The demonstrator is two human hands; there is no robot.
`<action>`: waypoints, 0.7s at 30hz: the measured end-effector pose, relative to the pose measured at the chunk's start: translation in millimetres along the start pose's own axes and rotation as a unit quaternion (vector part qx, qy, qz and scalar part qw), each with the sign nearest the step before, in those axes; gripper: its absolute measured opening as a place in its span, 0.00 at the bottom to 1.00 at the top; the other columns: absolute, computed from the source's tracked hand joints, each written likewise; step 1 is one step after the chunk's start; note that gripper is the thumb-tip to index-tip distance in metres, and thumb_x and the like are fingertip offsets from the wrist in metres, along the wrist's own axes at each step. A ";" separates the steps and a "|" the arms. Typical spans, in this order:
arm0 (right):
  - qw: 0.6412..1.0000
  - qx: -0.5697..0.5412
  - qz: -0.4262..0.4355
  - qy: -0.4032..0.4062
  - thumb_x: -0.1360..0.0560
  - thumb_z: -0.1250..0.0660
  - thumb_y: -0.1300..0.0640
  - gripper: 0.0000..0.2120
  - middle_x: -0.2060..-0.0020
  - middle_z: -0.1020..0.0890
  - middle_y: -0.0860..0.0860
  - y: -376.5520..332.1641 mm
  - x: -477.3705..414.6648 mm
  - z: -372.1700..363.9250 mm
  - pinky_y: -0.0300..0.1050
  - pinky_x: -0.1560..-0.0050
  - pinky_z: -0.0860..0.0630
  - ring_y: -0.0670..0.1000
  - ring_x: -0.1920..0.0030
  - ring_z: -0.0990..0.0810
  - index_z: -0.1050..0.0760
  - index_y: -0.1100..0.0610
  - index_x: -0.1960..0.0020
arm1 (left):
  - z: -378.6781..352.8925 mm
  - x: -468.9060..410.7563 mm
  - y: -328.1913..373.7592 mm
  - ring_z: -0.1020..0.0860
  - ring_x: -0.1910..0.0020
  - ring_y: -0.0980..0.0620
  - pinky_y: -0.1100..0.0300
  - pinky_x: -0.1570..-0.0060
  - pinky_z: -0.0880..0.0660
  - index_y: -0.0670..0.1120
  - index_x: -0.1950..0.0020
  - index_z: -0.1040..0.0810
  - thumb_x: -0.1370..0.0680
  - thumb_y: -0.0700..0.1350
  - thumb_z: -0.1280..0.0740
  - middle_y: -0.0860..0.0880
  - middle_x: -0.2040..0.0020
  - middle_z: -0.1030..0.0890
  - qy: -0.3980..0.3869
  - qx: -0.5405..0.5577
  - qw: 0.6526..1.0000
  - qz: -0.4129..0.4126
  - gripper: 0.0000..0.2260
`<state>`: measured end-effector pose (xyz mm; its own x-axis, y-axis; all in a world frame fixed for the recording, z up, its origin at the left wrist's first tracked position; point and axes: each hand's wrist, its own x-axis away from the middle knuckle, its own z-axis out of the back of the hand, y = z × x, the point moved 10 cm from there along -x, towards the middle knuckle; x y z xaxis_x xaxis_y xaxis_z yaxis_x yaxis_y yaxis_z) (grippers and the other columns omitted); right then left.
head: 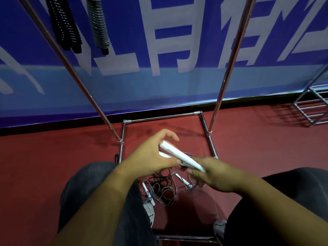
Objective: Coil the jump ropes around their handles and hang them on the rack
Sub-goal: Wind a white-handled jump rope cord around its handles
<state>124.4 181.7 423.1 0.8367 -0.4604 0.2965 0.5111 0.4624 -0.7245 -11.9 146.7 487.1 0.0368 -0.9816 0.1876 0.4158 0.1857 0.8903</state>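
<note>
Hands meet between the knees: the left hand (152, 155) curls round one end of 2 white handles (179, 154), and the right hand (213, 174) grips the other end of the upper one. Below both hands, tangled jump ropes (163, 190) lie on the red floor (53, 157) inside the rack (159, 118) base. Well above the left hand, 2 coiled ropes (98, 25) hang.
</note>
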 end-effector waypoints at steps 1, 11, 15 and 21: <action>1.000 -0.018 0.002 -0.006 0.17 0.37 0.49 0.11 0.63 0.20 0.48 1.0 -0.5 -1.4 0.54 0.55 0.20 0.49 0.65 0.20 0.24 0.56 0.42 | -0.9 -0.8 1.8 0.16 0.59 0.48 0.46 0.53 0.19 0.52 0.41 0.25 0.27 0.37 0.22 0.44 0.52 0.14 -0.005 0.015 1.000 -0.003 0.21; 0.982 -0.178 0.061 -0.011 0.18 0.34 0.51 0.04 0.66 0.26 0.48 -30.6 -15.2 4.1 0.48 0.65 0.26 0.47 0.68 0.27 0.24 0.48 0.51 | 9.2 -13.4 -13.8 0.21 0.68 0.44 0.47 0.63 0.25 0.45 0.48 0.21 0.20 0.41 0.29 0.39 0.64 0.16 0.032 0.094 0.995 0.033 0.03; 0.977 -0.198 0.069 0.035 0.17 0.38 0.46 0.08 0.68 0.28 0.43 -35.6 -24.0 10.2 0.45 0.66 0.30 0.45 0.68 0.31 0.23 0.47 0.48 | 14.6 -14.9 -17.8 0.20 0.67 0.45 0.52 0.63 0.23 0.44 0.47 0.20 0.20 0.41 0.28 0.37 0.61 0.16 0.044 0.113 0.992 0.036 0.03; 0.965 -0.254 0.063 0.025 0.17 0.41 0.47 0.11 0.71 0.28 0.42 -39.3 -29.9 6.1 0.36 0.68 0.34 0.42 0.71 0.33 0.25 0.52 0.49 | 20.3 -14.2 -22.1 0.19 0.66 0.49 0.61 0.67 0.22 0.45 0.38 0.23 0.18 0.39 0.32 0.35 0.50 0.15 0.062 0.212 0.975 0.028 0.10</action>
<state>80.5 181.9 446.5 0.8689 -0.4664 0.1658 0.2342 0.0923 -0.9678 -40.0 157.4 473.2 0.1688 -0.9624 0.2126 -0.0022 0.2153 0.9765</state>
